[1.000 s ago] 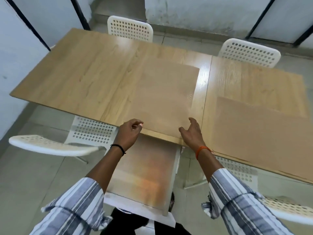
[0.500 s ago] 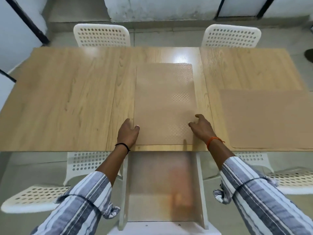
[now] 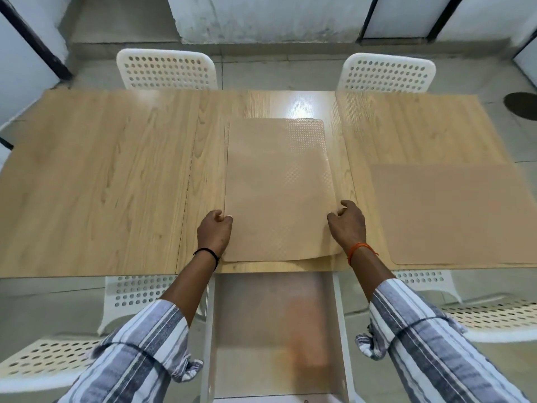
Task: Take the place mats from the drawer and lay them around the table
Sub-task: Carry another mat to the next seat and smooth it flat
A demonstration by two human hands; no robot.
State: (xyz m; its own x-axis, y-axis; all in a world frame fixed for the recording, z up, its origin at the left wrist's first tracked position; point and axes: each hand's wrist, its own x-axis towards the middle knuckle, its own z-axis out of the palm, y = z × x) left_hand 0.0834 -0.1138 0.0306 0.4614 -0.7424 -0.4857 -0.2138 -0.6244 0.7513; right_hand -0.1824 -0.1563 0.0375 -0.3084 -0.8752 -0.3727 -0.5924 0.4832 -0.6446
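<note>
So there's a tan place mat [image 3: 276, 187] lying lengthwise across the middle of the wooden worktop [image 3: 101, 184], its near end close to the near edge, with the near right corner curling up a bit. The left hand [image 3: 214, 231] grips the mat's left edge with curled fingers, and the right hand [image 3: 347, 223] does the same on the right edge. A second place mat [image 3: 453, 213] lies flat toward the near right corner. The open drawer [image 3: 273, 330] sticks out below the near edge. White perforated chairs [image 3: 167, 69] stand around.
</note>
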